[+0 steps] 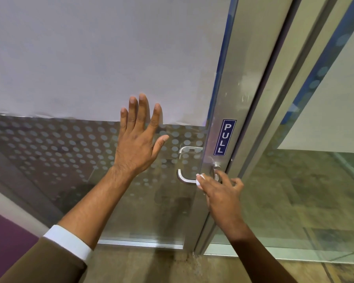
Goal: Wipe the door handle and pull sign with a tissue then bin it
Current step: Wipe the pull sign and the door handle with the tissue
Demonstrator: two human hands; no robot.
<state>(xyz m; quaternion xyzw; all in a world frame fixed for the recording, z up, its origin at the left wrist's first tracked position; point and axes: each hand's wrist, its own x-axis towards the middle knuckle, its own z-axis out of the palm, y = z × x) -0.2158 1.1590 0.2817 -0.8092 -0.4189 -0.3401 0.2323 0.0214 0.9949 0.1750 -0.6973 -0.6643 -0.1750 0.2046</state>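
left hand (138, 139) flat and splayed on the glass door (80, 160), centre frame, holding nothing | right hand (219, 188) clamped on a white tissue (200, 179) pressed to the door handle (185, 176), lower centre-right | pull sign (225, 137) just above on the metal frame (239, 78), untouched | floor (151, 264) along bottom edge

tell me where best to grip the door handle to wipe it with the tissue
Probably the horizontal bar of the door handle, wrapped from the front: it stands clear of the glass. The right hand already presses the tissue there.
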